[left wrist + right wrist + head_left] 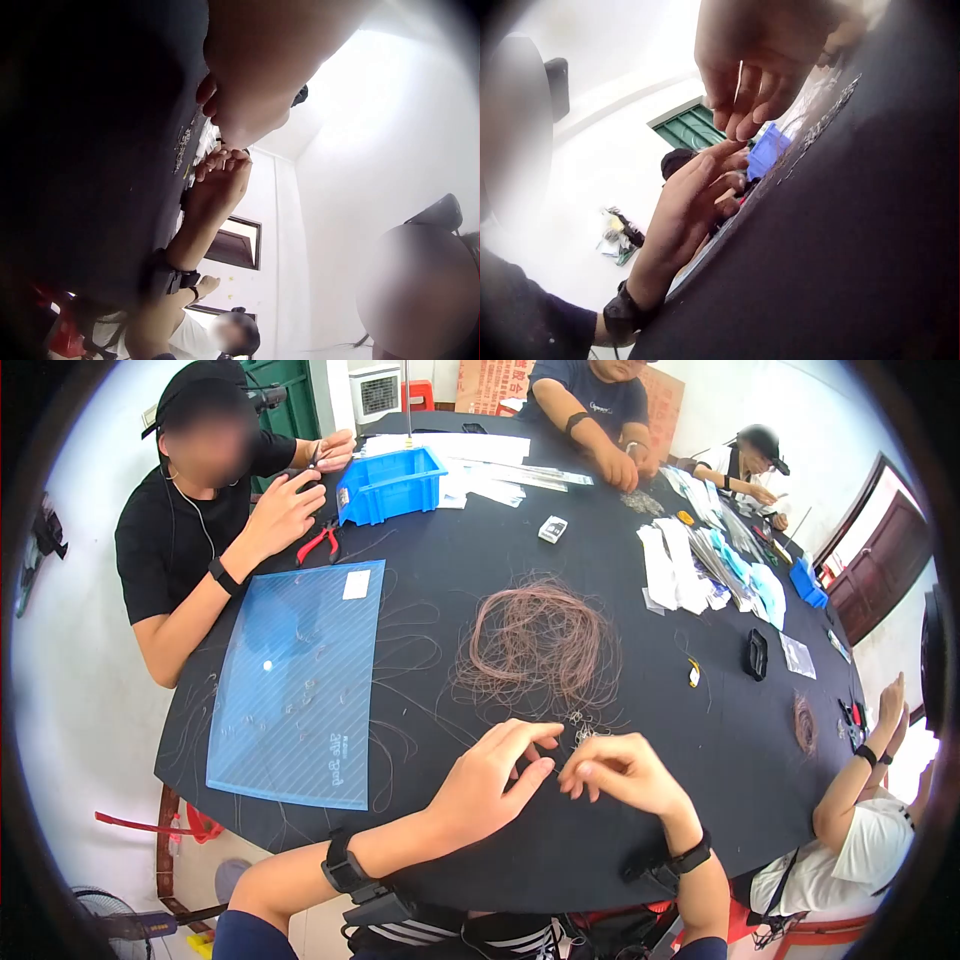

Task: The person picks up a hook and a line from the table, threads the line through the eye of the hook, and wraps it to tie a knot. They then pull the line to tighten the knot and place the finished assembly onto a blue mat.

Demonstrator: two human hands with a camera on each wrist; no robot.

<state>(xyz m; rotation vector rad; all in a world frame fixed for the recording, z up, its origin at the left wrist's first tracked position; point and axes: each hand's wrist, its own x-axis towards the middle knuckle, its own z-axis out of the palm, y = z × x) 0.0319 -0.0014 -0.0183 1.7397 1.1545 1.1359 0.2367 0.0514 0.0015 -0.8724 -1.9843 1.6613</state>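
The left hand [485, 785] and the right hand [635, 772] are up over the black desk [560, 850], close to each other. The left hand has its fingers a bit bent, with a gap between the thumb and the first finger. The right hand has its fingers bent down near its thumb, and I cannot tell if it pinches something thin. Just past the hands is a small heap of shiny bits [582, 728]. The big messy loop of brown string [478, 635] lies on the desk, right behind the bits. A see-through blue bag [290, 680] lies flat to the left, with thin strings around it. A blue box [392, 485] sits farther back, near red pliers [318, 545].
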